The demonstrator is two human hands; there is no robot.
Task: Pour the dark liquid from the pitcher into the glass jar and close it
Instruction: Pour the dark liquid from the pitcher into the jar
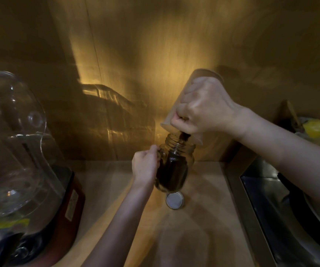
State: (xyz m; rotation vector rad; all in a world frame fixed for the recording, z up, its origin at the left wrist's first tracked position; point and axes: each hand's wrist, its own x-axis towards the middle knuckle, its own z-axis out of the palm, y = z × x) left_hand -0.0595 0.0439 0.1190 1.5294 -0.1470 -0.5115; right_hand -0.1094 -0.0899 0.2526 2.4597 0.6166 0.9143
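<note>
A glass jar [174, 166] with a side handle stands on the wooden counter [203, 228], mostly full of dark liquid. My left hand [145, 166] grips its handle. Above it, my right hand [203, 110] holds a pale translucent pitcher [178, 105] tipped steeply, its rim over the jar's open mouth. A thin dark stream [182, 136] runs from the pitcher into the jar. The jar's lid [174, 201] lies flat on the counter just in front of the jar, white inner side up.
A large clear blender jug [12, 147] on a red-and-black base [66, 218] fills the left side. A steel sink [282, 209] with a dark pan sits at the right. Something yellow [317, 129] lies behind it. A wooden wall backs the counter.
</note>
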